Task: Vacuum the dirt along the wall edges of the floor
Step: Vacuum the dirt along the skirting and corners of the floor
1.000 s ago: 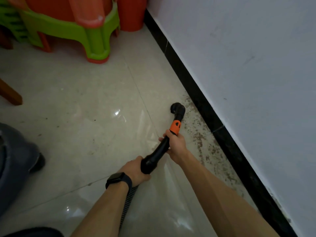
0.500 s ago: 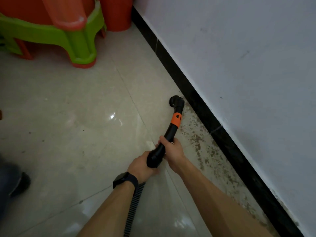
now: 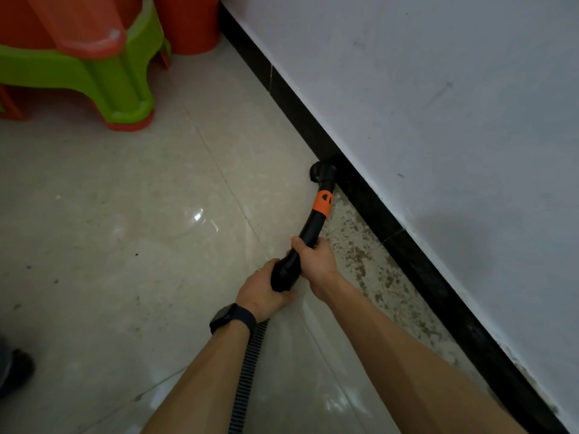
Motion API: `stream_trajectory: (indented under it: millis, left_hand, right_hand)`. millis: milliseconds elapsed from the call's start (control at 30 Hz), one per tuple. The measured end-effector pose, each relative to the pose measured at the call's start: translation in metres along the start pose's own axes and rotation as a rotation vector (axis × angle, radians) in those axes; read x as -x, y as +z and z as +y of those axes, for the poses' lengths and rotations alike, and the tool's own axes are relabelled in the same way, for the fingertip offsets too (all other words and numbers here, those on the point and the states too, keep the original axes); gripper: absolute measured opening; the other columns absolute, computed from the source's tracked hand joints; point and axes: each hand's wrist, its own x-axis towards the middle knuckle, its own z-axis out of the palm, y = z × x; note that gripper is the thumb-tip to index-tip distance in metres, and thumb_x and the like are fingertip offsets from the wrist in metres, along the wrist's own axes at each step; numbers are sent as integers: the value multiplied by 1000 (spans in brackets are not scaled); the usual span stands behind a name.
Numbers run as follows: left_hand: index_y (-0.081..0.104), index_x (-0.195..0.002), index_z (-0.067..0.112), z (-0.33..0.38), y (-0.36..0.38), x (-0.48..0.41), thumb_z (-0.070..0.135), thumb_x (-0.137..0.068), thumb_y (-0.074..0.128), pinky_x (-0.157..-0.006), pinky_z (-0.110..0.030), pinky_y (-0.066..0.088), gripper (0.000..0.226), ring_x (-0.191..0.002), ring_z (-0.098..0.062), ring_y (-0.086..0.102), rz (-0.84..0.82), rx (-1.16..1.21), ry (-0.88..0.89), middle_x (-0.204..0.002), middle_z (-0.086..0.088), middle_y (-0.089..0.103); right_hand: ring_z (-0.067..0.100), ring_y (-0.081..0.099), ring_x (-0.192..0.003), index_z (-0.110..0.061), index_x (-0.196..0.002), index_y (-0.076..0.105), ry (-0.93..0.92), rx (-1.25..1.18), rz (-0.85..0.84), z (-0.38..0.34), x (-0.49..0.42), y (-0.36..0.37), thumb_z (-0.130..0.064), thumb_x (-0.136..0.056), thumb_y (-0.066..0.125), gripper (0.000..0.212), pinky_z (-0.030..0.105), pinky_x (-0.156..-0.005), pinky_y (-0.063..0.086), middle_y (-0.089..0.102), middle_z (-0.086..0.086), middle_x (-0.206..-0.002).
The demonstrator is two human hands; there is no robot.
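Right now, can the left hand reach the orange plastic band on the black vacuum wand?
Probably not directly: the left hand grips the rear end of the black vacuum wand, and the right hand grips it between there and the orange plastic band.

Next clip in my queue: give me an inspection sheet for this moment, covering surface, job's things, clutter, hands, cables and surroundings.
Surface: glossy pale floor tiles; brown dirt lies in a strip beside the black skirting.
Job's things: black wand with an orange collar; its nozzle is down at the skirting.
Clutter: green stool stacked over orange ones, far left; dark shape at the left edge, cannot tell what.
Hands: right hand grips the wand mid-length; left hand grips its rear end, watch on that wrist.
Cables: ribbed hose runs back between the forearms; no cord seen.
Surroundings: white wall, lightly scuffed.
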Motion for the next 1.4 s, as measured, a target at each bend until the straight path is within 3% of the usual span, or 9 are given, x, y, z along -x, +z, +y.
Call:
stream_trajectory:
  millis: [100,167,333,500,767,1000,1100,1233,1400]
  left_hand:
    - [22,-153,24,-2,3,-4,42,-78,77,-100,-29,42,95,-123,-21,50,37,-20,4,-138,-4,47]
    - [18,-154,27,-2,4,-4,43,-79,76,-95,-23,39,97,-122,-20,50,86,-14,14,-134,-3,43]
    - [43,-139,30,2,2,-6,38,-78,78,-82,-22,49,71,-104,-11,59,190,106,51,-123,4,59]
    - [53,-123,35,6,4,-7,29,-80,79,-63,-3,42,51,-88,2,59,153,167,49,-106,15,64]
    - [60,-114,34,5,8,1,30,-73,84,-70,-9,49,48,-90,4,62,75,165,30,-102,17,67]
    - [58,-113,32,2,1,13,33,-72,84,-82,-26,55,48,-93,-6,63,66,84,16,-107,11,68]
    - [56,-119,29,5,-4,19,31,-75,81,-80,-29,55,51,-91,-11,63,95,-11,40,-105,8,67]
    - [47,-133,24,4,-11,25,31,-77,76,-80,-35,56,64,-94,-18,64,114,-139,56,-113,0,66]
    - [44,-126,24,-6,-18,36,31,-73,77,-74,-35,55,64,-86,-18,63,29,-248,38,-100,2,65]
  right_hand:
    - [27,69,-100,-6,-122,60,-10,48,9,-3,-3,1,-29,-96,68,35,40,-85,59,70,13,-111]
    - [26,69,-100,-7,-123,59,-38,104,25,-7,-4,4,-31,-97,68,36,37,-84,58,69,11,-112]
    - [27,65,-101,-7,-124,55,-116,350,26,-29,-4,13,-42,-97,67,45,33,-78,52,61,6,-106]
    - [30,67,-102,-7,-128,52,-116,481,56,-34,-1,14,-46,-97,66,51,34,-74,50,66,14,-119]
    - [30,66,-103,-6,-127,53,-112,569,93,-28,12,5,-47,-96,66,52,32,-71,49,66,14,-118]
    - [29,66,-101,-7,-124,53,-81,488,84,-23,26,2,-47,-95,67,51,33,-73,49,65,12,-114]
    - [25,64,-97,-8,-122,55,-64,382,62,-21,29,-1,-45,-95,69,48,33,-75,50,60,6,-105]
    - [27,69,-103,-14,-113,57,-31,162,30,-12,34,-1,-40,-90,76,39,44,-91,59,68,9,-113]
    - [28,69,-102,-17,-113,52,81,-33,-24,2,46,3,-30,-84,82,44,50,-86,62,65,9,-111]
